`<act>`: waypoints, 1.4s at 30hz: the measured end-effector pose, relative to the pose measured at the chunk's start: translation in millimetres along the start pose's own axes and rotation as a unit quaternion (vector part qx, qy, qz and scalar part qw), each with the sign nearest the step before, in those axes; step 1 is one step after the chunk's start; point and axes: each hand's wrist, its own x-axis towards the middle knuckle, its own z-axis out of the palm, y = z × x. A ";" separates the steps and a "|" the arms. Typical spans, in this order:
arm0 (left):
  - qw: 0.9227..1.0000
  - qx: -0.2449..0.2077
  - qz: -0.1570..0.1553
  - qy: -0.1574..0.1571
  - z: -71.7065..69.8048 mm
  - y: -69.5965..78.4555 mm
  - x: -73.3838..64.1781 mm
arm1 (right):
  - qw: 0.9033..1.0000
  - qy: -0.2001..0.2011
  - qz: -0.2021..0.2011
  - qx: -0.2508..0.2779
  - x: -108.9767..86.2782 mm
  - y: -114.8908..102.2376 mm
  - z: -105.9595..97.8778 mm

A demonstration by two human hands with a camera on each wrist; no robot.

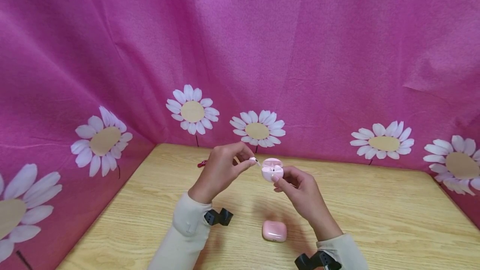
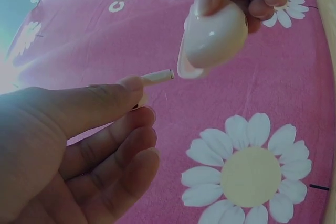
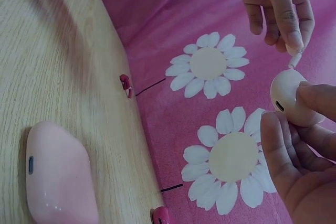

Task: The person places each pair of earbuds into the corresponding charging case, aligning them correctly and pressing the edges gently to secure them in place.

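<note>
My left hand (image 1: 222, 171) pinches a white earbud (image 2: 157, 77) between thumb and index finger, its stem pointing toward the case. A small, rounded pink charging case (image 1: 267, 174) is held up above the table by my right hand (image 1: 305, 193), with the thumb on its near side. The lid of this case is up, and an earbud sits inside. A short gap separates the pinched earbud from the case. Below the hands, a second, wider pink charging case (image 1: 274, 231) lies closed on the table.
The wooden table (image 1: 375, 207) meets a magenta cloth (image 1: 318, 53) with printed daisies at the back and sides. Near the table's back edge lies a small red object (image 1: 202, 163), with another red object (image 3: 160, 215) farther along that edge.
</note>
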 end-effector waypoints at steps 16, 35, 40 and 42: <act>1.000 0.013 0.020 -0.018 8.4 7.1 0.1 | 1.000 -0.009 -0.016 -0.009 -1.0 0.6 2.8; 0.999 0.020 0.023 -0.026 11.3 7.9 -0.4 | 1.000 -0.011 -0.018 -0.005 -0.4 -0.7 4.3; 0.999 0.020 0.027 -0.031 12.4 7.4 -0.8 | 1.000 -0.012 -0.023 -0.003 -1.2 -0.2 5.0; 0.999 0.020 0.029 -0.032 12.4 7.2 -0.9 | 1.000 -0.013 -0.023 -0.003 -1.2 -0.1 5.3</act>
